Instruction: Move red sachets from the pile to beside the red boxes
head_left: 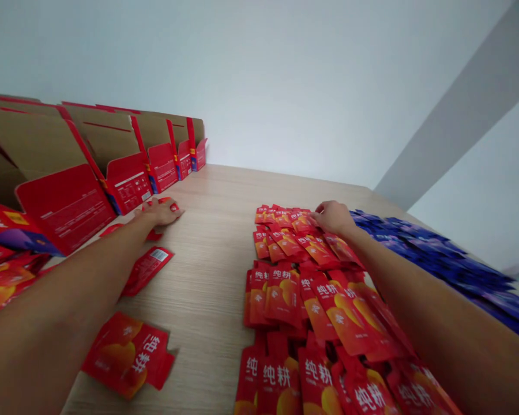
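Observation:
My left hand (163, 213) is at the left, in front of the open boxes, its fingers closed on a red pouch (173, 206) that shows partly past the knuckles. Below it on the table lie a red pouch with a barcode (149, 265) and a pair of overlapping red pouches with orange fruit prints (123, 351). My right hand (332, 217) is at the far right end of the rows of red pouches (281, 291). Its fingertips are curled and pinched at the edge of a pouch (301, 221) in the farthest row; the thumb is partly hidden.
Open red cardboard boxes (132, 184) stand in a line along the left. More red pouches (4, 285) lie at the left edge. Dark blue pouches (432, 253) are spread in rows at the right. Behind the wooden table (211, 230) rises a pale wall (277, 86).

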The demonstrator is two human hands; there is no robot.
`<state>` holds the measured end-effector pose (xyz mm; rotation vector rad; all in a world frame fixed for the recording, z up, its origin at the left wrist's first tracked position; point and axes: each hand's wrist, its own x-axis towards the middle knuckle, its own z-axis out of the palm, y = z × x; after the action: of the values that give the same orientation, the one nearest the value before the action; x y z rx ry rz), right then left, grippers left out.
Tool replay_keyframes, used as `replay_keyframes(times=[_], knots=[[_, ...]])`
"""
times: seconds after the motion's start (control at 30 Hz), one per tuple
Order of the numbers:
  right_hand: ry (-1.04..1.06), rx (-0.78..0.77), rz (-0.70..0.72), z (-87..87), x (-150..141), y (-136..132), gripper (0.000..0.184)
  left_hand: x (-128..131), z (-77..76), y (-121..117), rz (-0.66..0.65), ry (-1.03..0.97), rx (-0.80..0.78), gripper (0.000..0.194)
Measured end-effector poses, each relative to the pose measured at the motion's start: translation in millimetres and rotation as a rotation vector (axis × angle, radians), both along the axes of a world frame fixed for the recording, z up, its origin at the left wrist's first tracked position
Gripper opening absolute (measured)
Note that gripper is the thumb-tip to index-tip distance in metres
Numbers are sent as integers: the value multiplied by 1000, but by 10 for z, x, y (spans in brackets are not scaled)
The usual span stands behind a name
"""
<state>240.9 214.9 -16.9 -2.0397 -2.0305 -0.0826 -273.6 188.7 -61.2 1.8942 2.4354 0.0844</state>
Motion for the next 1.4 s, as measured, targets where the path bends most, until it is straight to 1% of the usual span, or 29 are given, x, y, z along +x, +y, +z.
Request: replay_keyframes(times=[0.07, 0.1, 0.13, 0.2, 0.33, 0.37, 0.43, 0.53, 0.7, 0.83, 0.9, 0.93, 1.0, 1.1, 1.13, 1.2, 1.23, 1.27, 1.3, 1.33, 1.4], knots=[[-3, 43, 5, 90, 17, -35, 21, 100, 39, -12, 61, 10, -16, 88], [-2, 62, 6, 138, 24, -53, 21, 165, 68, -33, 58, 14, -25, 84], [2, 79, 8, 186, 27, -73, 21, 240, 96, -65, 28, 20, -34, 79], [13, 105, 20, 272, 16, -120, 20, 414, 137, -170, -83, 34, -45, 72], [38, 124, 88, 374, -103, -253, 21, 775, 141, -500, -349, 81, -23, 71], [45, 122, 110, 386, -153, -294, 20, 844, 135, -581, -393, 92, -14, 72], [61, 112, 161, 399, -275, -385, 19, 935, 131, -706, -440, 112, 0, 70], [90, 74, 260, 406, -510, -551, 15, 964, 156, -789, -435, 135, 15, 61], [174, -27, 430, 388, -975, -861, 11, 901, 254, -895, -414, 141, 63, 47], [319, -123, 502, 329, -1323, -1027, 18, 865, 357, -1162, -471, 121, 155, 38], [427, -190, 527, 296, -1484, -1070, 22, 851, 419, -1317, -506, 110, 197, 39], [489, -235, 538, 286, -1560, -1089, 26, 843, 453, -1389, -528, 103, 223, 42], [617, -359, 559, 284, -1696, -1134, 37, 826, 525, -1510, -611, 65, 325, 47], [784, -606, 610, 337, -1828, -1244, 51, 793, 617, -1631, -818, -42, 547, 45], [864, -708, 633, 364, -1849, -1290, 51, 785, 638, -1655, -896, -79, 614, 43], [1047, -867, 663, 425, -1851, -1380, 43, 788, 662, -1684, -1039, -138, 700, 43], [1134, -904, 661, 457, -1828, -1417, 38, 809, 669, -1691, -1097, -163, 723, 45], [1204, -907, 645, 491, -1786, -1445, 34, 847, 675, -1698, -1130, -184, 727, 46], [1247, -877, 618, 529, -1721, -1461, 31, 904, 684, -1704, -1133, -198, 713, 48], [1262, -825, 586, 570, -1629, -1464, 29, 981, 697, -1712, -1096, -209, 692, 50], [1303, -716, 508, 665, -1360, -1434, 22, 1181, 733, -1730, -939, -227, 657, 54]])
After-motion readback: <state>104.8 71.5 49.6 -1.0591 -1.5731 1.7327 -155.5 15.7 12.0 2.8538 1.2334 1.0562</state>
